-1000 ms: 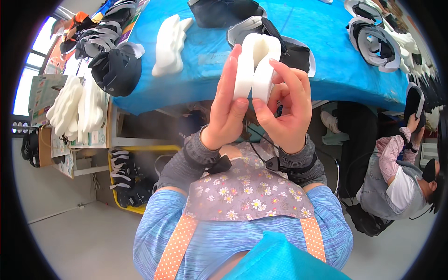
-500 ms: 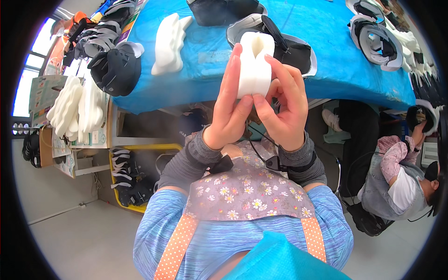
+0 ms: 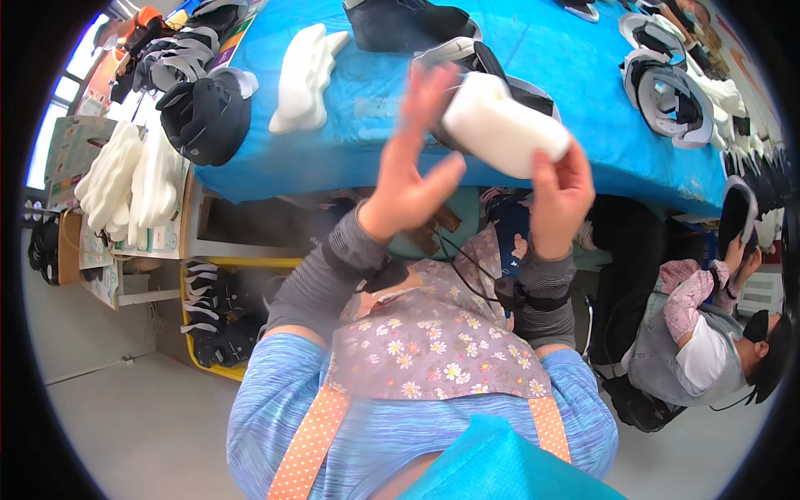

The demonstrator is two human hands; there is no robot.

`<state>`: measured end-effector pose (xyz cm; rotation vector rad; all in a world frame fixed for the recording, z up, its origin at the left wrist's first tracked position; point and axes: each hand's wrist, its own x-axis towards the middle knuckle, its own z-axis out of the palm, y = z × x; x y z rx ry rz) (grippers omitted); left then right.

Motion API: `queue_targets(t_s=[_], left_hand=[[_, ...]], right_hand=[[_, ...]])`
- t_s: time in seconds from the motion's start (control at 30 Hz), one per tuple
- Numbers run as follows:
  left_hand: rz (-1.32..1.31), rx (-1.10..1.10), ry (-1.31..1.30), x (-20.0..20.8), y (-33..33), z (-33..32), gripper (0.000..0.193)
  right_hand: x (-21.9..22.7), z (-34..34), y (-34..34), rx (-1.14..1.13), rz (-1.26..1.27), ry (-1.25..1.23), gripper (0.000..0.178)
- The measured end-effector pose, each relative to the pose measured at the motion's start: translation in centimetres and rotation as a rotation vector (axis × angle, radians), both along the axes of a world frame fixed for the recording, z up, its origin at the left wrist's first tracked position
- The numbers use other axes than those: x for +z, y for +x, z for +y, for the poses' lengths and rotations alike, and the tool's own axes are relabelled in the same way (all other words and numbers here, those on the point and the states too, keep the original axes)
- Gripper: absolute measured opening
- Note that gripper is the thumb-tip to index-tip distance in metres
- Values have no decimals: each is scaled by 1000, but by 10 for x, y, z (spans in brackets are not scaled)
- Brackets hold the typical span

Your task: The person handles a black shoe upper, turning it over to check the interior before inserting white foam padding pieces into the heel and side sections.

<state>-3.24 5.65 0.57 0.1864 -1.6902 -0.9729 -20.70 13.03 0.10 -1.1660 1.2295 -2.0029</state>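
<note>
A smooth white foam-like piece [image 3: 505, 129] is held tilted above the near edge of the blue-covered table [image 3: 350, 158]. My right hand [image 3: 562, 200] pinches its lower right end between thumb and fingers. My left hand [image 3: 400, 183] is beside its left side, fingers stretched up and thumb apart, its fingertips blurred by motion. Behind the piece lies a black padded shell with a grey edge [image 3: 482, 58], partly covered by it. A wavy white piece [image 3: 304, 79] lies to the left on the table, and a black padded shell [image 3: 407, 25] sits at the far edge of view.
More black shells [image 3: 204, 121] and a stack of wavy white pieces [image 3: 154, 187] are at the left. Grey-rimmed shells [image 3: 671, 96] lie at the right. A yellow crate [image 3: 250, 263] with dark parts stands below left. A co-worker [image 3: 692, 350] sits at the right.
My left hand has let go of the white piece and spread its fingers. My right hand has moved right, turning the piece from upright to tilted.
</note>
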Motion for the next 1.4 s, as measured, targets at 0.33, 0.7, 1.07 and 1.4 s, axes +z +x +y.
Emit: queue_targets(t_s=[0.33,0.7,1.07,1.4], left_hand=[[-50,234,680,-60,-20,-85,47],[-16,385,333,-54,11,-62,31],[-151,168,522,-80,35,-63,42],[-301,-135,453,-70,68,-67,59]], right_hand=[[26,-33,-32,193,-60,-113,43],[47,-97,66,748,151,-6,46],[-16,-32,5,380,120,158,44],[-28,-20,17,108,732,35,45]])
